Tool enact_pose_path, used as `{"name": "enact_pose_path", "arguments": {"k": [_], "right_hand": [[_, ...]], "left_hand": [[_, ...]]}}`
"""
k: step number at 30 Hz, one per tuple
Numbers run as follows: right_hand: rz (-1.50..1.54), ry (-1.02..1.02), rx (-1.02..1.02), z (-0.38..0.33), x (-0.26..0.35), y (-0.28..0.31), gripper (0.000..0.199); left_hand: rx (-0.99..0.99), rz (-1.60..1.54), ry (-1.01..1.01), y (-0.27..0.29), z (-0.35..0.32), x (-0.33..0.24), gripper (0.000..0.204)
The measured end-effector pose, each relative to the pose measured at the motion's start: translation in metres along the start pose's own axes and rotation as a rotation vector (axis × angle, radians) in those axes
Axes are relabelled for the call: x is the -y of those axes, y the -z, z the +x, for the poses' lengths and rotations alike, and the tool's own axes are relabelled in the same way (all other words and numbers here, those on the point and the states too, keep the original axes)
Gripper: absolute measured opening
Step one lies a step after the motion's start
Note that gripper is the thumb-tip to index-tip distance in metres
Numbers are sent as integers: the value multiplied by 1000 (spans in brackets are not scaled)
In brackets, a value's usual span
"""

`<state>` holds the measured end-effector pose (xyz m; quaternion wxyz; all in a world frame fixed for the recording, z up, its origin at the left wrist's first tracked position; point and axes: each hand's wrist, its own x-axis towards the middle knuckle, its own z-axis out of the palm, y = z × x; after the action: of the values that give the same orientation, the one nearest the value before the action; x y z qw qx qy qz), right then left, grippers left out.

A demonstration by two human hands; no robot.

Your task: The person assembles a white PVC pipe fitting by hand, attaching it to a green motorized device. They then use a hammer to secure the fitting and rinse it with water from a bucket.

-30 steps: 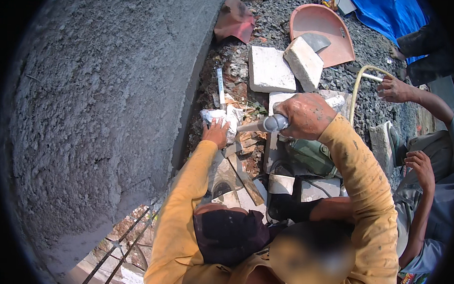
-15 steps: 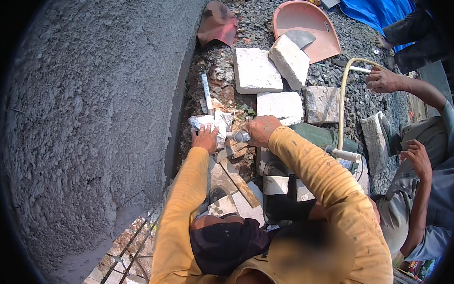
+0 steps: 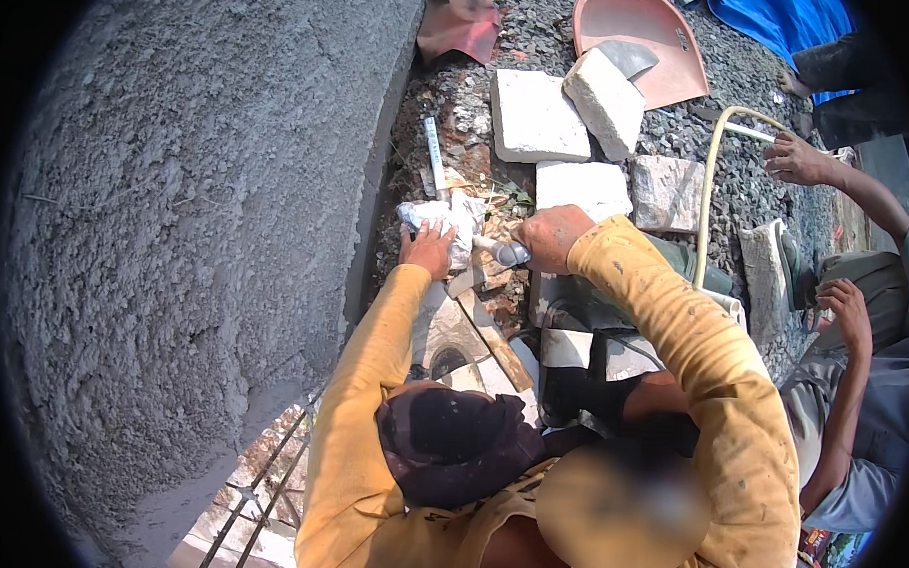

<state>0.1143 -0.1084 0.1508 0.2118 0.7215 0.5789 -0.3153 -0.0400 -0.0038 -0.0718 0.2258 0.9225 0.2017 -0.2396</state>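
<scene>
My left hand (image 3: pixel 431 250) curves over a crumpled white wrapping (image 3: pixel 464 216), its fingers somewhat spread and pressing on it; their undersides are hidden. A short white pipe (image 3: pixel 483 243) comes out beside the wrapping and meets a grey pipe elbow (image 3: pixel 512 254). My right hand (image 3: pixel 553 237) is closed at the elbow's right side, and the palm side does not show. Beyond the wrapping, a white pipe with printed marks (image 3: pixel 435 155) points away from me. A wooden strip (image 3: pixel 497 342) lies below the elbow.
A rough grey cement wall (image 3: pixel 197 195) fills the left. White blocks (image 3: pixel 540 117) lie on gravel ahead, near a pink scoop-shaped basin (image 3: pixel 663 56). On the right, a co-worker's hand (image 3: pixel 797 159) is by a yellowish hose (image 3: pixel 711 188). Steel bars (image 3: pixel 267 488) stick out at lower left.
The whole view has shifted, so things sit higher and further right. More of the short white pipe shows beside the elbow. Both hands stay at the wrapping and elbow.
</scene>
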Motion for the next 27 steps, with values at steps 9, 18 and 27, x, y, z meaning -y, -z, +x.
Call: {"name": "enact_pose_path", "arguments": {"k": [9, 18, 27], "right_hand": [[44, 138, -300, -55, -7, 59, 23], [66, 19, -287, -52, -10, 67, 20], [39, 96, -144, -19, -1, 27, 23]], "left_hand": [[-10, -98, 121, 6, -13, 6, 58], [-7, -56, 54, 3, -8, 2, 63], [-29, -94, 112, 5, -10, 10, 60]]}}
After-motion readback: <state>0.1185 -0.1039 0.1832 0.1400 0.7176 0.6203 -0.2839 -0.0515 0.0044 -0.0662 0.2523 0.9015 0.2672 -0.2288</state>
